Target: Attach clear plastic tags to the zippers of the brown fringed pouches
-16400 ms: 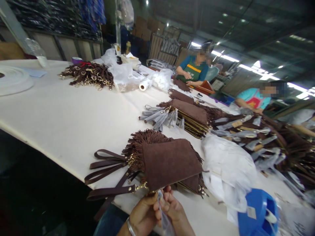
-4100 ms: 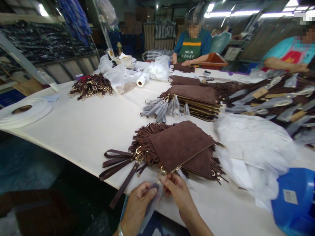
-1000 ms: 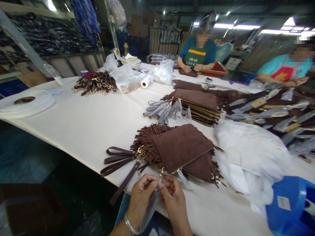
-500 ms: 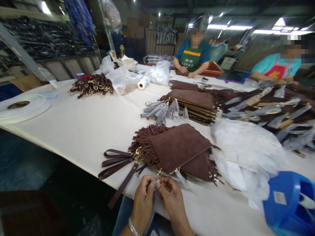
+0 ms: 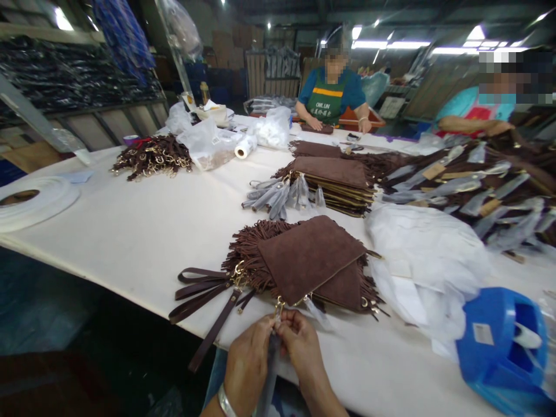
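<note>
At the near table edge, a wrist strap in a clear plastic sleeve (image 5: 270, 373) hangs down between my hands. Its top end meets a gold clasp (image 5: 278, 306) at the corner of a brown fringed suede pouch (image 5: 310, 255). My left hand (image 5: 247, 360) is closed around the upper sleeve, its back turned toward me. Thumb and fingers of my right hand (image 5: 300, 343) pinch the same spot just below the clasp. The pouch lies on others like it, with several bare dark brown straps (image 5: 204, 289) spread to the left.
Behind lies a stack of brown pouches (image 5: 332, 176) with plastic-wrapped straps. A white plastic bag (image 5: 428, 260) and a blue container (image 5: 486, 347) are at right. Loose straps (image 5: 152, 155) and a white roll (image 5: 41, 202) lie at left. Two people (image 5: 328, 95) work across the table.
My left hand has turned so more of its back shows, still at the strap's top. The view has shifted slightly. Across the table, the aproned person's hands have moved apart.
</note>
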A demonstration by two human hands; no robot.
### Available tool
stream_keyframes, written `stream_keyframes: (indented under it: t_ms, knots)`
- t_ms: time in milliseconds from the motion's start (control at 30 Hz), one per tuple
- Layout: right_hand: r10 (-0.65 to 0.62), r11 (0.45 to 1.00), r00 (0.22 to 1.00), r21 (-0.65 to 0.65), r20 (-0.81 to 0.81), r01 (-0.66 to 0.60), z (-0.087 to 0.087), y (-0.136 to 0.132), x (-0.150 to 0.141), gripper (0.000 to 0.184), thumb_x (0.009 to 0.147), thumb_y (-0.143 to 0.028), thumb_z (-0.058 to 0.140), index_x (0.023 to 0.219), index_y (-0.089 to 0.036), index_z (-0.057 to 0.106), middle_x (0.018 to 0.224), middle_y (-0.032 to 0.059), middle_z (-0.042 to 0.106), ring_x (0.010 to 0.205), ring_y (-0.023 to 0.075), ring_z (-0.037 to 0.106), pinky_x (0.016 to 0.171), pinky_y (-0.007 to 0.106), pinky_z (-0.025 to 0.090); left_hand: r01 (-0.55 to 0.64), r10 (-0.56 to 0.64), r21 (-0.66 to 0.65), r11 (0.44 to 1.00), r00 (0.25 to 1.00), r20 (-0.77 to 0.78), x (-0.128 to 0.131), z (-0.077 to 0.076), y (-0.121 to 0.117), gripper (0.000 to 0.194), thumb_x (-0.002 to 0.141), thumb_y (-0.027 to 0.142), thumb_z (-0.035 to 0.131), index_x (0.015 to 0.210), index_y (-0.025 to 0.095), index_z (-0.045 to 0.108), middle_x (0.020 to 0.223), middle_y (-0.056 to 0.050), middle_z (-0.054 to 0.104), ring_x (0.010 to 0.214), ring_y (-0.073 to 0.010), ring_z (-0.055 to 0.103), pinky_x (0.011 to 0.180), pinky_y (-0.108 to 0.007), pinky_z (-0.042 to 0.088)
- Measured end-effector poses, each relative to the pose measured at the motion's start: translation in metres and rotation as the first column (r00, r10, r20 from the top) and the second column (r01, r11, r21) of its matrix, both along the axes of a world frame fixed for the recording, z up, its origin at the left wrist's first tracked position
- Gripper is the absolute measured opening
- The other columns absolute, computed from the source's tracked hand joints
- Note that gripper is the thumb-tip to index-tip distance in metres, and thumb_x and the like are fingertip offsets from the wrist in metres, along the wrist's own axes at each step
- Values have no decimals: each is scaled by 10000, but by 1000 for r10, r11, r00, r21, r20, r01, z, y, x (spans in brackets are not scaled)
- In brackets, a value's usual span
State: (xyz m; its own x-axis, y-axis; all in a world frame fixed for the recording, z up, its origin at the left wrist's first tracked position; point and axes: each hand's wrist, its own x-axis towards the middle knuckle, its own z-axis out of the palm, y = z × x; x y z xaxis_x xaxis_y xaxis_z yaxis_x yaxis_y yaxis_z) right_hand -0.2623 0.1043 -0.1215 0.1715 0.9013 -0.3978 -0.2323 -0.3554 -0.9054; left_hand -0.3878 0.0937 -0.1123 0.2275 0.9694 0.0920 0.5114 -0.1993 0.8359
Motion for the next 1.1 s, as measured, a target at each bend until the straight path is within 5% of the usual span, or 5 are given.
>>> stream_keyframes:
  t_ms: [200,433,700,1100]
  knots:
    - [33,998,998,47,-52,-31,0,2,4,220,676,-349,690,766,-159,626,646,13,606,545,143,548,425,219,444,33,-32,81,996,999,-20,0,-5,0,349,889,183,429,1173,280,605,1176,-59,654,1107,-228,587,982,-347,445]
    - [188,977,981,107,-50,-182,8,5,16,191,731,-344,669,818,-178,636,722,9,613,563,141,564,492,253,493,-67,70,-20,998,989,133,1,-1,-4,290,883,218,481,1110,290,646,1172,-53,653,1103,-230,585,990,-311,419]
    - [260,947,934,122,245,-296,17,9,24,103,797,-282,594,830,-190,629,695,5,633,524,152,566,494,262,452,-28,144,-346,938,939,313,1,18,3,310,923,333,421,1157,269,613,1119,-43,675,1039,-217,599,896,-311,461]
    - [322,857,718,133,617,-498,23,11,34,126,881,-175,460,836,-185,578,645,1,608,577,157,575,563,257,401,49,364,-612,789,765,531,3,23,1,363,869,429,505,1085,189,670,1198,-88,644,1155,-253,542,1031,-372,383]
